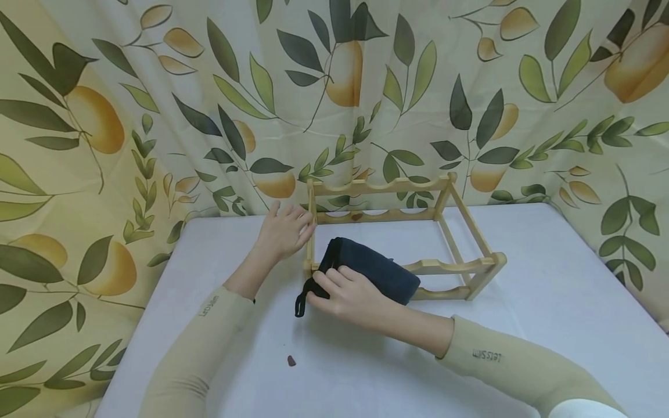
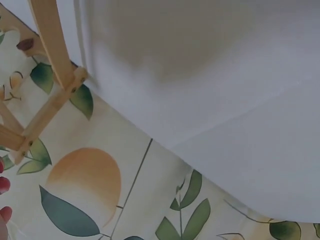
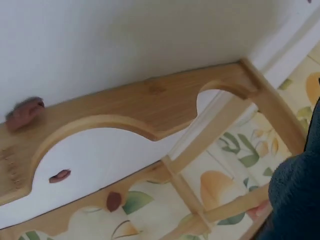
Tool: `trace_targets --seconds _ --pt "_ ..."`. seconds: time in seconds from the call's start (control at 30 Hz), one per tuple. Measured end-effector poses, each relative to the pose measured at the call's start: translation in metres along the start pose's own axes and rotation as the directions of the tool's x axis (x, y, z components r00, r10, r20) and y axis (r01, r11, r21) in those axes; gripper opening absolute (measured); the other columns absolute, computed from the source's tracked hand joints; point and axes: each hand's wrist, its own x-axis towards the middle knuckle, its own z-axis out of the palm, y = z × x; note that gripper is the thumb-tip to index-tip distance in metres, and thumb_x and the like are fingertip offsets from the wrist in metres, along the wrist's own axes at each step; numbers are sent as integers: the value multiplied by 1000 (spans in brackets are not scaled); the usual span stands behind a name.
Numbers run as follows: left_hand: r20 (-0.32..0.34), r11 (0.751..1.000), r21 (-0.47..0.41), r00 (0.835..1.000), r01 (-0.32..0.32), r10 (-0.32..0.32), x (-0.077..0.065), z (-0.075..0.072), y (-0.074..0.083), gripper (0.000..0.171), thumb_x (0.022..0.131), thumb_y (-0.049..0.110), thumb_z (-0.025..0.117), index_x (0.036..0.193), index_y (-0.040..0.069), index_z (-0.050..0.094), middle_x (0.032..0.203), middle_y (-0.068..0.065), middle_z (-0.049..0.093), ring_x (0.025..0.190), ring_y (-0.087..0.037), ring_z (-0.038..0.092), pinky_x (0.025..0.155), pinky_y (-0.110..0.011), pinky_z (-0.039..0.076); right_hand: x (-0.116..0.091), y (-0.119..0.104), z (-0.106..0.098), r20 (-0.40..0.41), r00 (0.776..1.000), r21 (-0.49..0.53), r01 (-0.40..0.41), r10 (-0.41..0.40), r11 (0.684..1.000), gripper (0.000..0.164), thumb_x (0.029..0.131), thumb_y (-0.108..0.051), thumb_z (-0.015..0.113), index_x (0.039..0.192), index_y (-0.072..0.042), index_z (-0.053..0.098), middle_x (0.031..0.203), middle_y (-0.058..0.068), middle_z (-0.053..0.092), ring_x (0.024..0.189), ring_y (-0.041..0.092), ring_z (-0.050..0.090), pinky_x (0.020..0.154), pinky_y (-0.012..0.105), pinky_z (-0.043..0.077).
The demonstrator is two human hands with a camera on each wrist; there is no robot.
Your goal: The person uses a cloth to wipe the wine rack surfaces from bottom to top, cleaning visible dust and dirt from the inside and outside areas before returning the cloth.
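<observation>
In the head view, my right hand (image 1: 351, 295) grips a dark blue, soft, roughly cylindrical pouch (image 1: 378, 270) by its black-trimmed left end. A black loop (image 1: 300, 305) hangs from that end. The pouch lies across the front left of a light wooden rack (image 1: 473, 270) with scalloped rails, hiding part of its front rail. Its fuzzy blue fabric (image 3: 295, 200) fills the right edge of the right wrist view. My left hand (image 1: 286, 231) is at the rack's left end post, fingers extended; whether it touches the wood I cannot tell. Only its fingertips (image 2: 4, 185) show in the left wrist view.
The rack stands on a white-covered table (image 1: 554, 325), near its back edge. A small reddish-brown piece (image 1: 291, 361) lies on the cloth towards the front. Behind the table hangs a curtain (image 1: 397, 133) printed with fruit and leaves.
</observation>
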Motion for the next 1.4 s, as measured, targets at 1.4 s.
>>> trace_targets --seconds 1.4 --pt "-45 998 -41 998 38 -40 -2 3 4 27 95 34 27 100 16 46 108 0 55 94 -22 46 86 -40 29 -4 -4 20 -12 990 37 -143 143 989 38 96 0 34 87 -14 68 94 12 58 68 19 48 59 24 41"
